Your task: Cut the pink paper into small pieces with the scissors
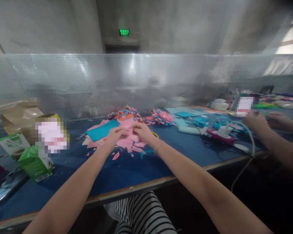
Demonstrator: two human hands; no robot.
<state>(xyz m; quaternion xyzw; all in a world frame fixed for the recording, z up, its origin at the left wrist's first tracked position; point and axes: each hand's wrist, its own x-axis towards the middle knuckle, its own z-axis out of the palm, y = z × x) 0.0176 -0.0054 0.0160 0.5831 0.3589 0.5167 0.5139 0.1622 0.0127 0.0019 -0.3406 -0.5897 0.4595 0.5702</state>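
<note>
My left hand (116, 135) and my right hand (144, 132) are close together above the blue tabletop, fingers pinched. Between them is a piece of pink paper (129, 129); its outline blends into the pink paper behind it. Beside my left hand lies a blue paper sheet (103, 130) on top of pink and pale sheets. Cut pink paper pieces (133, 144) are scattered under and in front of my hands. A yellow loop (155, 134) shows partly behind my right wrist; what it belongs to is hidden.
Heaps of colourful paper pieces (161, 117) lie behind my hands. To the left stand a green box (35, 164) and a brown paper bag (21, 117). A purple power strip (221, 136) with cables lies right. A co-worker's hands (256, 122) are at far right. A perforated panel (88, 78) closes the back.
</note>
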